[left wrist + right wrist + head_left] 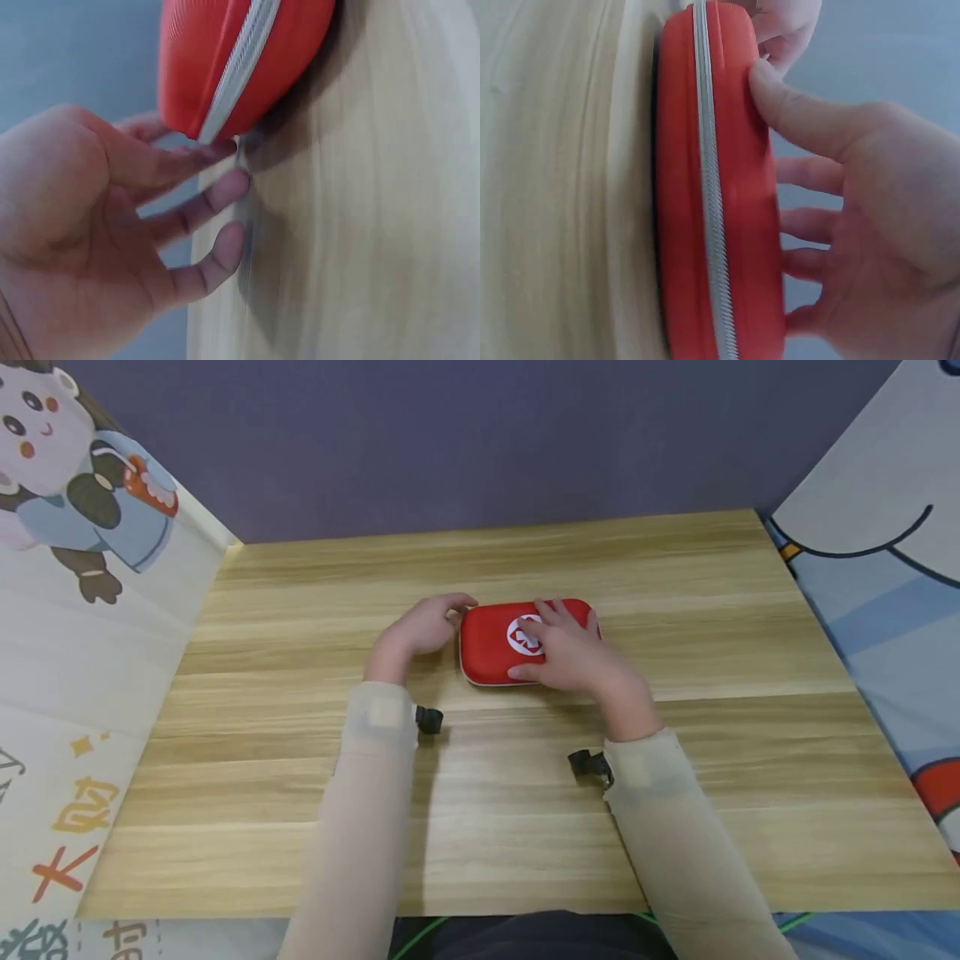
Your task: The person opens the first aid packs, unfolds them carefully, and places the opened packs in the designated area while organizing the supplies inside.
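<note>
A red zip-up hard case (487, 647) with a white round emblem lies flat towards the back of the table. My right hand (573, 652) rests spread over its right half, covering part of the emblem. In the right wrist view, the thumb (795, 109) touches the case's upper edge, above a pale zip (711, 172) that runs along the side. At the case's back left corner is my left hand (423, 627). Its thumb and a finger come together at the zip's corner in the left wrist view, beside a small blurred grey piece; I cannot tell whether they pinch it.
The wood-grain table (262, 735) meets a dark purple panel (480, 443) at the back. Printed cartoon sheets (82, 652) stand along the left and right sides. A small black camera (430, 720) sits at the left wrist, another (588, 766) at the right.
</note>
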Demonstrator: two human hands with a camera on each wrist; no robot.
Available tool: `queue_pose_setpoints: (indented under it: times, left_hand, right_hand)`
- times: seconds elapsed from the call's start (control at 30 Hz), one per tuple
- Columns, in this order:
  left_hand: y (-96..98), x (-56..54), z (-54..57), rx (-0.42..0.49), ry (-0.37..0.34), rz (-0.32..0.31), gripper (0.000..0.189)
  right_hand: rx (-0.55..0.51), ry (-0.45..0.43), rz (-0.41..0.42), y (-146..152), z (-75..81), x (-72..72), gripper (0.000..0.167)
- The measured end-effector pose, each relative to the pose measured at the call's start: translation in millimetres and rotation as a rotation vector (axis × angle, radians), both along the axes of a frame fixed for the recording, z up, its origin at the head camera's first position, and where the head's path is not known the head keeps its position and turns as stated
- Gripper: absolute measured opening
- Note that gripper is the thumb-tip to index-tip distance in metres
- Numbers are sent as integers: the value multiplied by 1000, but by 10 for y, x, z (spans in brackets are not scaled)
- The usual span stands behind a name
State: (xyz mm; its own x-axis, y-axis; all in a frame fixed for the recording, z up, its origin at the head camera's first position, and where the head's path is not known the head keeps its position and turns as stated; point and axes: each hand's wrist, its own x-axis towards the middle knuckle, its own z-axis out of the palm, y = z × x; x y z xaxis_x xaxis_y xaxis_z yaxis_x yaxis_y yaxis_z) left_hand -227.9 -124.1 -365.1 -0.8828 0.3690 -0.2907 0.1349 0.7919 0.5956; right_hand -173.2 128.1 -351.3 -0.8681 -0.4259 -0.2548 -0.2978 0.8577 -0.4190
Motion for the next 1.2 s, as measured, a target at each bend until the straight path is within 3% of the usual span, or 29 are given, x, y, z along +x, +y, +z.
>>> queue_pose_setpoints:
  times: [0.23, 0.3, 0.4, 0.57, 0.87, 1.2]
  left_hand:
    - [16, -234, 50, 21, -149, -96, 69]
    - [10, -281, 61, 0, -147, -116, 65]
    - [-11, -320, 43, -56, -83, -141, 48]
    - [-77, -333, -33, -107, -25, -111, 31]
    - [-85, -389, -79, 11, -111, -88, 39]
    - [-73, -392, -82, 1, -116, -68, 31]
  right_hand:
    - [-2, -33, 15, 23, 2, -17, 81]
    - [-5, -39, 21, 27, 5, -20, 80]
    - [-2, -46, 26, 33, 5, -8, 81]
    - [-9, -55, 23, 30, -14, 23, 82]
    - [-9, -36, 21, 40, -25, 10, 82]
    - [6, -40, 19, 36, -25, 14, 82]
